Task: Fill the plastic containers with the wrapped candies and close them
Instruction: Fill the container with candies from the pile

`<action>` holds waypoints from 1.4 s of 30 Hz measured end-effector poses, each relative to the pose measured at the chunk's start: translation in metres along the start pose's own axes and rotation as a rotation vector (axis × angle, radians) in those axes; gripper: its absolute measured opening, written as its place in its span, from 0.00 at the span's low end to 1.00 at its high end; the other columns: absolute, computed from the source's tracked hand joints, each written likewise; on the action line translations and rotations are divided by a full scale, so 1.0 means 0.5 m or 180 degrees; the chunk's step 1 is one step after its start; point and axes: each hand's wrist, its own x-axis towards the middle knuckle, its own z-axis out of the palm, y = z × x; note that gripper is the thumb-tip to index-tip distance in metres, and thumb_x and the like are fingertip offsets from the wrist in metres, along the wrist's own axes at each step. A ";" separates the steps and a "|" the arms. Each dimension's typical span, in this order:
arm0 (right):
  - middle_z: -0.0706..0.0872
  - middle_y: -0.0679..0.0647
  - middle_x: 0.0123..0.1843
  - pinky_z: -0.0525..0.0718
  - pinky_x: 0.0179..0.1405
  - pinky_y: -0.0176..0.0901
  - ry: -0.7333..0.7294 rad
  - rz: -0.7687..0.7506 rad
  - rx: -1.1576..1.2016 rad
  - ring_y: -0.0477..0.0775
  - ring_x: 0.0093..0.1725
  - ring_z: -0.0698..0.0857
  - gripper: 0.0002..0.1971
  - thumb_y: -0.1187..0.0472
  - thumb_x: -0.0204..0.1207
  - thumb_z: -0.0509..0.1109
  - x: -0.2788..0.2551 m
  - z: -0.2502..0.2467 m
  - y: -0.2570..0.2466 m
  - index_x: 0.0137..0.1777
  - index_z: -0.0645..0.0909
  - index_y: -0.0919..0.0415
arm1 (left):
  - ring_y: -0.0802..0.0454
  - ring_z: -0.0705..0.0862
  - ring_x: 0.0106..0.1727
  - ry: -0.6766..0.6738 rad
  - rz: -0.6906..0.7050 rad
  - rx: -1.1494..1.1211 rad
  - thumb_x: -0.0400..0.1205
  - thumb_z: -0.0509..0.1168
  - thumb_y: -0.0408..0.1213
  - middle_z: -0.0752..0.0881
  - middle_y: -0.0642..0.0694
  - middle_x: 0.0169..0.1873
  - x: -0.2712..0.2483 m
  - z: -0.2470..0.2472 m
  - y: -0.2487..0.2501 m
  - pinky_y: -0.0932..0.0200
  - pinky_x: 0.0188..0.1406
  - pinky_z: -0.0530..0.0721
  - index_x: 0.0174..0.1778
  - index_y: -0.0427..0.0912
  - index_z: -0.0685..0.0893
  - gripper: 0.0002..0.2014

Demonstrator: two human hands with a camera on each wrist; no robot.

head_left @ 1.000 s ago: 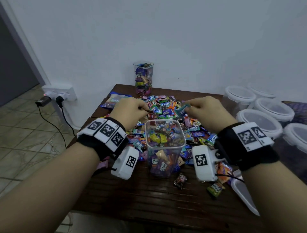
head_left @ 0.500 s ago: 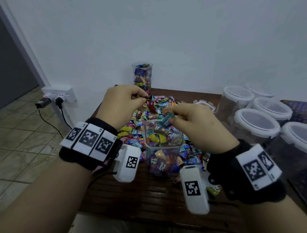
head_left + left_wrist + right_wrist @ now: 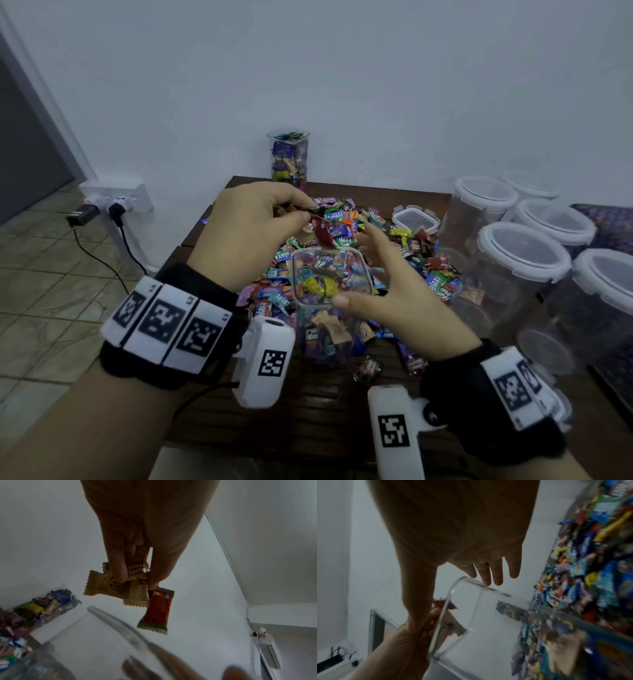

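— Over the mouth of the clear square plastic container (image 3: 331,274), what is the left hand (image 3: 253,233) doing?

— It is raised above the far rim, thumb and fingertips pinched together on a small bunch of wrapped candies (image 3: 132,588): a few beige coffee-candy wrappers and one red wrapper (image 3: 157,609) with a green end that hangs lowest, straight over the opening.

— And the right hand (image 3: 394,294)?

— Its fingers are straight and spread apart, holding nothing. The thumb (image 3: 346,301) lies at the near rim of the container and, in the right wrist view, the fingertips (image 3: 486,582) reach down to the far rim; whether they truly press on it I cannot tell.

— How full is that container?

— Roughly two thirds, with mixed yellow, blue, purple and beige candies. It stands upright on the dark brown wooden table (image 3: 308,411), lid off, at the near edge of the big loose heap of coloured wrapped candies (image 3: 370,233).

— What else is on the table?

— A second tall clear container full of candies (image 3: 289,157) stands at the back by the white wall (image 3: 342,68). A small square lid with clips (image 3: 415,219) lies at the far right of the heap. To the right stand several empty round clear jars with white lids (image 3: 524,250), closed. A couple of stray candies (image 3: 368,368) lie on the wood just in front of the open container.
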 end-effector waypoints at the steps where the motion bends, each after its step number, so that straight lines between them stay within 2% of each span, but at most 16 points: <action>1: 0.66 0.32 0.76 0.74 0.69 0.36 -0.0123 0.0045 0.0257 0.26 0.69 0.71 0.56 0.45 0.62 0.80 -0.002 0.003 0.003 0.83 0.46 0.41 | 0.46 0.88 0.42 -0.0030 0.0009 -0.0075 0.78 0.70 0.33 0.88 0.49 0.36 -0.002 0.002 0.002 0.43 0.50 0.85 0.40 0.55 0.87 0.09; 3: 0.69 0.28 0.65 0.79 0.48 0.21 -0.0291 0.0070 0.0735 0.18 0.52 0.79 0.53 0.63 0.67 0.78 0.000 0.012 0.017 0.82 0.44 0.44 | 0.48 0.88 0.41 -0.0136 0.0028 -0.0189 0.77 0.71 0.33 0.87 0.52 0.35 -0.009 0.008 0.007 0.44 0.49 0.85 0.38 0.58 0.86 0.12; 5: 0.73 0.29 0.63 0.83 0.45 0.25 -0.0373 0.0066 0.0973 0.25 0.52 0.83 0.52 0.69 0.68 0.77 0.007 0.022 0.035 0.82 0.46 0.46 | 0.49 0.87 0.39 -0.0296 0.0023 -0.0311 0.77 0.70 0.32 0.87 0.50 0.32 -0.015 0.018 0.013 0.46 0.47 0.85 0.38 0.58 0.86 0.12; 7: 0.80 0.38 0.63 0.87 0.49 0.39 -0.0367 0.0008 0.1017 0.41 0.58 0.86 0.48 0.66 0.65 0.80 0.010 0.028 0.043 0.80 0.56 0.45 | 0.46 0.87 0.39 -0.0450 -0.0007 -0.0441 0.77 0.70 0.31 0.88 0.45 0.33 -0.019 0.028 0.012 0.47 0.45 0.86 0.39 0.55 0.88 0.11; 9: 0.82 0.44 0.63 0.88 0.48 0.44 -0.0367 -0.0032 0.1040 0.46 0.58 0.86 0.40 0.61 0.61 0.81 0.011 0.030 0.043 0.72 0.66 0.42 | 0.48 0.88 0.39 -0.0594 -0.0050 -0.0538 0.77 0.70 0.29 0.89 0.44 0.35 -0.022 0.036 0.006 0.54 0.43 0.87 0.41 0.52 0.88 0.10; 13: 0.76 0.48 0.71 0.89 0.42 0.44 -0.0353 0.0067 0.1103 0.45 0.61 0.84 0.36 0.62 0.65 0.81 0.014 0.032 0.051 0.68 0.68 0.39 | 0.56 0.86 0.38 -0.0824 0.0002 -0.0416 0.77 0.71 0.31 0.89 0.48 0.35 -0.031 0.044 0.001 0.62 0.41 0.85 0.41 0.55 0.88 0.10; 16: 0.76 0.52 0.72 0.90 0.43 0.54 -0.0376 0.0099 0.1112 0.58 0.66 0.81 0.40 0.57 0.61 0.84 0.018 0.034 0.063 0.71 0.68 0.41 | 0.57 0.84 0.39 -0.0861 0.0101 -0.0291 0.77 0.71 0.33 0.88 0.51 0.35 -0.034 0.044 -0.001 0.65 0.40 0.82 0.41 0.58 0.88 0.11; 20: 0.84 0.46 0.60 0.90 0.43 0.58 -0.0345 0.0024 0.1125 0.54 0.56 0.87 0.34 0.56 0.59 0.81 0.015 0.033 0.060 0.64 0.71 0.35 | 0.65 0.85 0.46 -0.0944 0.0215 -0.0283 0.77 0.71 0.32 0.89 0.58 0.42 -0.031 0.040 -0.004 0.72 0.46 0.81 0.40 0.65 0.85 0.17; 26: 0.81 0.49 0.65 0.90 0.43 0.58 -0.0267 -0.0009 0.1025 0.56 0.61 0.85 0.38 0.54 0.59 0.83 0.017 0.038 0.068 0.67 0.70 0.35 | 0.70 0.85 0.51 -0.0936 0.0102 -0.0475 0.78 0.70 0.33 0.82 0.69 0.52 -0.027 0.042 -0.007 0.76 0.48 0.80 0.46 0.61 0.87 0.14; 28: 0.79 0.45 0.66 0.90 0.45 0.55 -0.0256 0.0003 0.0955 0.52 0.60 0.85 0.36 0.55 0.61 0.83 0.017 0.033 0.068 0.65 0.69 0.29 | 0.63 0.87 0.48 -0.0801 0.0072 -0.0647 0.78 0.70 0.36 0.86 0.64 0.50 -0.022 0.040 -0.014 0.67 0.44 0.84 0.46 0.64 0.87 0.13; 32: 0.74 0.16 0.59 0.81 0.61 0.36 -0.0549 0.0101 0.0244 0.32 0.63 0.79 0.43 0.59 0.67 0.80 0.017 0.010 0.078 0.65 0.56 0.20 | 0.45 0.85 0.43 -0.0290 -0.0133 -0.0670 0.81 0.67 0.36 0.89 0.40 0.46 -0.003 0.028 -0.038 0.43 0.44 0.87 0.49 0.60 0.87 0.11; 33: 0.72 0.17 0.63 0.79 0.65 0.41 -0.0614 0.0184 0.0077 0.35 0.67 0.76 0.47 0.56 0.65 0.81 0.019 0.003 0.083 0.70 0.53 0.21 | 0.43 0.84 0.41 -0.0203 -0.0227 -0.0665 0.81 0.67 0.35 0.88 0.37 0.43 0.004 0.023 -0.051 0.40 0.44 0.87 0.48 0.60 0.87 0.11; 35: 0.64 0.33 0.78 0.72 0.73 0.54 -0.0667 0.0279 -0.0289 0.45 0.77 0.66 0.54 0.49 0.60 0.79 0.023 -0.012 0.090 0.79 0.47 0.29 | 0.39 0.82 0.39 -0.0143 -0.0410 -0.0566 0.81 0.67 0.36 0.86 0.37 0.39 0.019 0.015 -0.082 0.36 0.44 0.86 0.48 0.62 0.86 0.11; 37: 0.54 0.39 0.83 0.66 0.77 0.54 -0.0678 0.0332 -0.0669 0.46 0.82 0.56 0.53 0.54 0.64 0.76 0.030 -0.026 0.089 0.81 0.44 0.35 | 0.37 0.84 0.45 -0.0215 -0.0653 -0.0380 0.81 0.68 0.39 0.87 0.41 0.46 0.032 0.010 -0.120 0.39 0.47 0.85 0.49 0.63 0.84 0.10; 39: 0.49 0.39 0.83 0.61 0.78 0.49 -0.0640 0.0389 -0.0914 0.44 0.82 0.50 0.49 0.60 0.71 0.74 0.039 -0.040 0.088 0.82 0.43 0.41 | 0.48 0.84 0.47 -0.0344 -0.0916 -0.0126 0.80 0.68 0.40 0.86 0.44 0.54 0.041 0.008 -0.152 0.49 0.48 0.83 0.55 0.58 0.83 0.10; 42: 0.46 0.44 0.84 0.57 0.79 0.52 -0.0321 0.0531 -0.1231 0.48 0.83 0.48 0.47 0.53 0.74 0.74 0.068 -0.049 0.090 0.83 0.44 0.46 | 0.49 0.81 0.59 -0.0612 -0.1179 0.0645 0.80 0.67 0.46 0.82 0.47 0.65 0.051 0.008 -0.188 0.50 0.60 0.79 0.67 0.52 0.80 0.18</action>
